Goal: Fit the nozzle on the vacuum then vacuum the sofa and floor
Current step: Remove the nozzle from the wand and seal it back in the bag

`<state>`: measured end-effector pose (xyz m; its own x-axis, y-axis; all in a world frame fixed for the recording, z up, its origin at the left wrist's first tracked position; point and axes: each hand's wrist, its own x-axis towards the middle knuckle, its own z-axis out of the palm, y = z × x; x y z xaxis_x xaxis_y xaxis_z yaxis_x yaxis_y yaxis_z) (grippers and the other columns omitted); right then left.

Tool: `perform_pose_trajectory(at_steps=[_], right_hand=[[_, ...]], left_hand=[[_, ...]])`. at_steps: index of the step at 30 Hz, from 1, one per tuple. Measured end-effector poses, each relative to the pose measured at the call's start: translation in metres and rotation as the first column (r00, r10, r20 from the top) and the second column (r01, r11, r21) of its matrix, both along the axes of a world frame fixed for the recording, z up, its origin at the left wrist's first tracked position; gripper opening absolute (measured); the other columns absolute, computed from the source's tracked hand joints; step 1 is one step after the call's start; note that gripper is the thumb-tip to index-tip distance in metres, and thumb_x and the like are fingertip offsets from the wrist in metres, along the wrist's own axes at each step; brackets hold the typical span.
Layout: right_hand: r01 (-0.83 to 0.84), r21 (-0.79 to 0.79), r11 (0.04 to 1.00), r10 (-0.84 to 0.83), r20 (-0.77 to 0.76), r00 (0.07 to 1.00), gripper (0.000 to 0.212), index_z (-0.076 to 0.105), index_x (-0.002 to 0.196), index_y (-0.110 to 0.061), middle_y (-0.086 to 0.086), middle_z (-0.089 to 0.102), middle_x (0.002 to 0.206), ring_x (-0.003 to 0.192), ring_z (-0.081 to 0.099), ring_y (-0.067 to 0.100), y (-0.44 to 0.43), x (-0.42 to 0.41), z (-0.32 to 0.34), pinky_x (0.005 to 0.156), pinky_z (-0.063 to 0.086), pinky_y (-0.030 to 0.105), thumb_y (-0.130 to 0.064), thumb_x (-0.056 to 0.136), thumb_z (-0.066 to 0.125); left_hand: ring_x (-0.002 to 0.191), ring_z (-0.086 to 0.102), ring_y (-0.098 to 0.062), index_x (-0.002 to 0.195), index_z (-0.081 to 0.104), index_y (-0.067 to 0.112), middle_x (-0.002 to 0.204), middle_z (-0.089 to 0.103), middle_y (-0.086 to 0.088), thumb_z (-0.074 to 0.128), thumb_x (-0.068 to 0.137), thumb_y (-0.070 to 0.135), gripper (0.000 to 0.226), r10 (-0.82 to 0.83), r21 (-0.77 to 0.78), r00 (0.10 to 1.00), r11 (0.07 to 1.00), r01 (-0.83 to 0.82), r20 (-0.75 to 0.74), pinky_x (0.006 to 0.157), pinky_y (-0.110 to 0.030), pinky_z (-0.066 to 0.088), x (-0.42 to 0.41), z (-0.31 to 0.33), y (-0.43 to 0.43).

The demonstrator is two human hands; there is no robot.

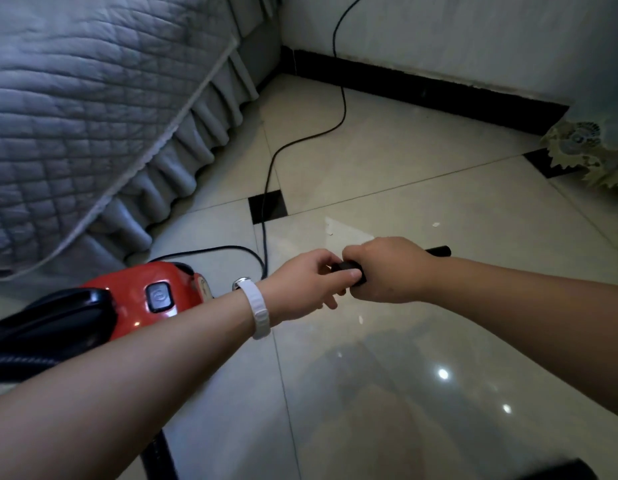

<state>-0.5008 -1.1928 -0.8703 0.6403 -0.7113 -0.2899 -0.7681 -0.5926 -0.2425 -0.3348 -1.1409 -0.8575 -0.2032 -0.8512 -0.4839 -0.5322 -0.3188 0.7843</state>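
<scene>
A red and black canister vacuum (134, 299) sits on the tiled floor at the lower left. Both hands meet over the floor in the middle of the view. My right hand (390, 271) is wrapped around a black tube (439, 251), whose end pokes out to the right of the fist. My left hand (307, 282), with a white wristband, pinches a black piece (349, 266) at the tube's other end. The joint between the two parts is hidden by my fingers. The black hose (13, 363) leaves the vacuum at the left edge.
A sofa with a grey quilted cover (75, 116) and frilled skirt fills the upper left. The black power cord (266, 188) runs from the vacuum across the glossy floor tiles (404, 375) up the white wall. A lace-edged cloth (591, 150) hangs at the right. Small white scraps lie on the floor.
</scene>
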Motion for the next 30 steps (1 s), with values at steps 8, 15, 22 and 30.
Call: perform_pose_trajectory(at_steps=[8,15,22,30], right_hand=[[-0.021,-0.054,0.998,0.028,0.127,0.991,0.020,0.043,0.091,-0.031,-0.010,0.052,0.072,0.068,0.053,0.018,0.012,0.048,0.034,0.054,0.036,0.029,-0.041,0.090,0.061],[-0.010,-0.093,0.996,0.022,0.125,0.992,0.017,0.059,0.095,-0.029,-0.008,0.060,0.076,0.068,0.058,0.013,0.013,0.072,0.075,0.061,0.050,0.034,-0.045,0.095,0.054],[-0.123,-0.168,0.978,0.117,-0.040,0.992,0.026,0.056,0.106,-0.026,-0.004,0.060,0.082,0.073,0.061,0.021,0.020,0.111,0.126,0.064,0.053,0.035,-0.048,0.097,0.046],[-0.066,-0.219,0.974,0.050,-0.077,0.996,0.020,0.058,0.093,-0.026,-0.005,0.056,0.071,0.065,0.060,0.020,0.022,0.115,0.138,0.062,0.057,0.035,-0.044,0.089,0.049]], left_hand=[[0.075,0.071,-0.013,0.101,0.069,0.020,0.085,0.075,-0.001,0.069,0.091,0.030,0.015,0.113,-0.148,0.993,0.983,-0.108,0.025,0.071,-0.033,0.052,0.080,0.044,0.020],[0.071,0.065,-0.015,0.098,0.065,0.028,0.083,0.071,-0.002,0.073,0.084,0.031,0.016,0.037,-0.280,0.958,0.959,0.047,0.285,0.065,-0.031,0.052,0.125,0.092,0.029],[0.067,0.044,-0.016,0.084,0.035,0.029,0.066,0.035,0.009,0.054,0.091,0.042,0.024,0.174,-0.457,0.518,0.743,0.489,0.837,0.048,-0.026,0.021,0.112,0.111,0.032],[0.067,0.047,-0.016,0.073,0.034,0.029,0.065,0.040,0.009,0.056,0.089,0.042,0.029,0.129,-0.426,0.537,0.769,0.477,0.834,0.054,-0.029,0.029,0.111,0.123,0.024]])
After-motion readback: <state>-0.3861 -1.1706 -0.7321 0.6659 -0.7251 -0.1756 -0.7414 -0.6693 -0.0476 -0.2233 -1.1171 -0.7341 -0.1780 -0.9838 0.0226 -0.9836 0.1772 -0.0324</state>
